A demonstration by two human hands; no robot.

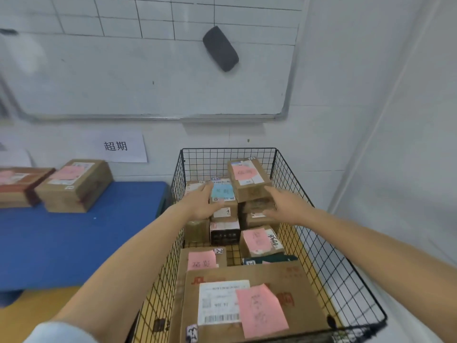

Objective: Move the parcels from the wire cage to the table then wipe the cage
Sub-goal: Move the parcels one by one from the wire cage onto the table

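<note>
A black wire cage [329,248] stands against the wall, filled with several cardboard parcels. Both my arms reach into its far half. My left hand [201,203] lies with relaxed fingers against the left side of a parcel with a blue note [222,191]. My right hand [284,206] is spread beside a stack topped by a brown box with a pink note [247,180]; its fingers touch the box below. A large parcel with a pink note and a white label [254,303] lies nearest me. Two parcels [74,185] sit on the blue table [81,241] at the left.
A whiteboard [153,78] hangs on the wall above, with a dark eraser [220,48] stuck to it. A paper sign [116,146] is taped below it. The room's corner wall runs close along the cage's right side. Yellow floor shows under the cage.
</note>
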